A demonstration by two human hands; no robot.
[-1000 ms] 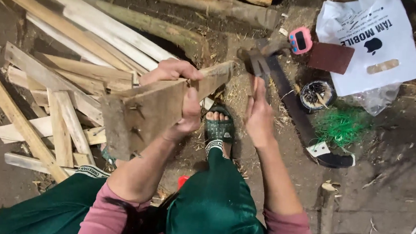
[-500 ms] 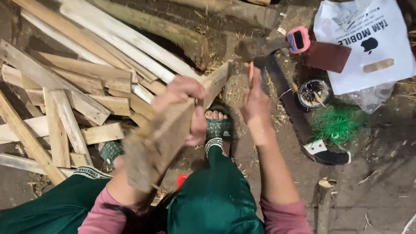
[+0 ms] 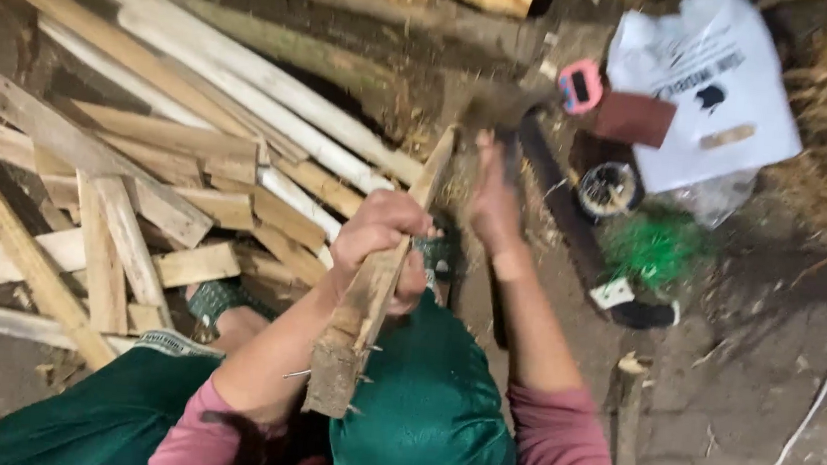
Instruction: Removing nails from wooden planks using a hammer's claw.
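a pile of planks [image 3: 127, 198] is seen at the left, spread on the dirt floor [image 3: 747, 411]. a board [image 3: 374, 289] with nails sticking from its near end is gripped by the left hand [image 3: 382, 245], whose fingers are wrapped around its middle; it is held tilted, its far end pointing away toward the logs [image 3: 277, 81] and its near end lying over the green-clad knee. just right of the board's far half, the right hand [image 3: 492, 194] is seen blurred, and whether it is closed on anything cannot be told; a dark tool [image 3: 504, 106] is seen blurred just beyond it. farther right, a pink device [image 3: 580, 86], a white bag [image 3: 710, 89] and green twine [image 3: 653, 249] are laid on the ground.
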